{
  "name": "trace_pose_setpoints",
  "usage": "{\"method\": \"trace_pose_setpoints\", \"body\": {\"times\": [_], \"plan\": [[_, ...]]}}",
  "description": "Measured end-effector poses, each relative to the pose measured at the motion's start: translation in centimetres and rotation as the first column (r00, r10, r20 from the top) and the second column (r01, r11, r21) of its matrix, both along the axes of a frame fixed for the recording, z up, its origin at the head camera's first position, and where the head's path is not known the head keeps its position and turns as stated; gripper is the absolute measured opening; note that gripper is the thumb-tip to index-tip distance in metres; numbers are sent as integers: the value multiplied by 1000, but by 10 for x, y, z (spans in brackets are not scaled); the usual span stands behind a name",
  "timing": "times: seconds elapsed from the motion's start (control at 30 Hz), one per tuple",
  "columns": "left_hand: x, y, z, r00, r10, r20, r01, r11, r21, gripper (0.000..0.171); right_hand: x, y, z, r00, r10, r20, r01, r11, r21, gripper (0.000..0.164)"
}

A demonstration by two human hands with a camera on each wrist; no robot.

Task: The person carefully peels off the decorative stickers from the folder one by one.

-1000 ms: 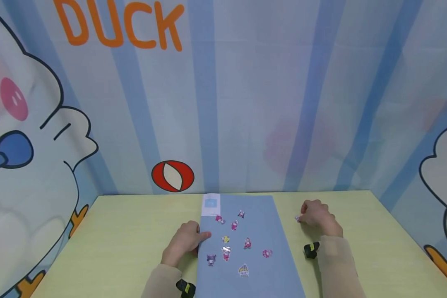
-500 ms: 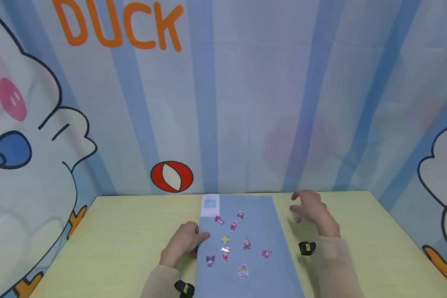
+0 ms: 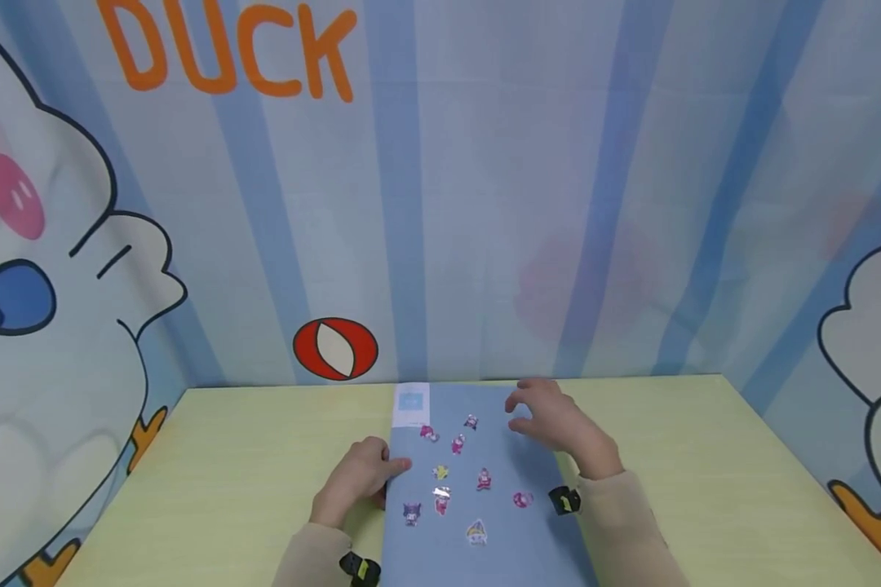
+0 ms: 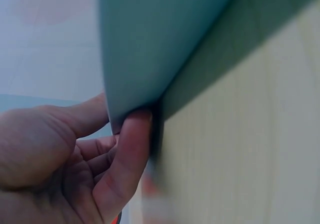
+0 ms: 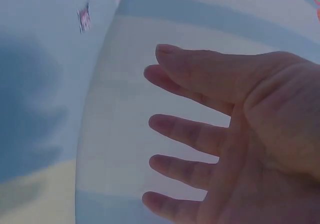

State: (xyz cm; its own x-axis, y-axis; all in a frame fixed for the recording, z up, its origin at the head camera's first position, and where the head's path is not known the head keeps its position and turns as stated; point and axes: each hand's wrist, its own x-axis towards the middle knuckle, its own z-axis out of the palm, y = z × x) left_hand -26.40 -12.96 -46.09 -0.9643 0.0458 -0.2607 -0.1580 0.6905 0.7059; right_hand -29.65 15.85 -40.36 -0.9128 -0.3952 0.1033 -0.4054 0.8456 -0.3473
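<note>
A flat blue sheet (image 3: 514,554) lies on the table, with several small cartoon stickers such as a purple one (image 3: 411,514), a red one (image 3: 484,478) and a yellow-hatted one (image 3: 476,532) scattered on it. My left hand (image 3: 360,473) grips its left edge, thumb on top. In the left wrist view, fingers (image 4: 127,154) curl beneath the sheet (image 4: 150,34). Above the sheet's upper right part hovers my right hand (image 3: 554,420). Its fingers are spread and loosely bent, holding nothing, as the right wrist view confirms.
The pale yellow table (image 3: 250,473) extends on both sides of the sheet. A white label (image 3: 411,405) sits at the sheet's top left corner. Behind the table hangs a striped blue backdrop (image 3: 470,204) with printed duck figures.
My right hand lets go of a small sticker on the table right of the sheet, then rises and moves left over the sheet. The left hand keeps its grip.
</note>
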Motion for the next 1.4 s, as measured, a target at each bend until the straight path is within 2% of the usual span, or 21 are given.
{"method": "trace_pose_setpoints", "body": {"times": [0.3,0.57,1.13,1.4], "plan": [[1,0,1,1000,-1,-6,1,1000,7,25,8,-34,-14,996,85,4,-85,994,72,3],[1,0,2,1000,-4,-2,4,1000,22,24,12,-48,-25,995,36,90,-52,982,181,5],[3,0,1,1000,-20,-18,20,999,27,23,19,-57,-30,994,84,67,-98,964,248,23],[1,-3,0,1000,-20,-21,20,999,27,24,20,-58,-26,993,104,54,-115,960,255,20]]}}
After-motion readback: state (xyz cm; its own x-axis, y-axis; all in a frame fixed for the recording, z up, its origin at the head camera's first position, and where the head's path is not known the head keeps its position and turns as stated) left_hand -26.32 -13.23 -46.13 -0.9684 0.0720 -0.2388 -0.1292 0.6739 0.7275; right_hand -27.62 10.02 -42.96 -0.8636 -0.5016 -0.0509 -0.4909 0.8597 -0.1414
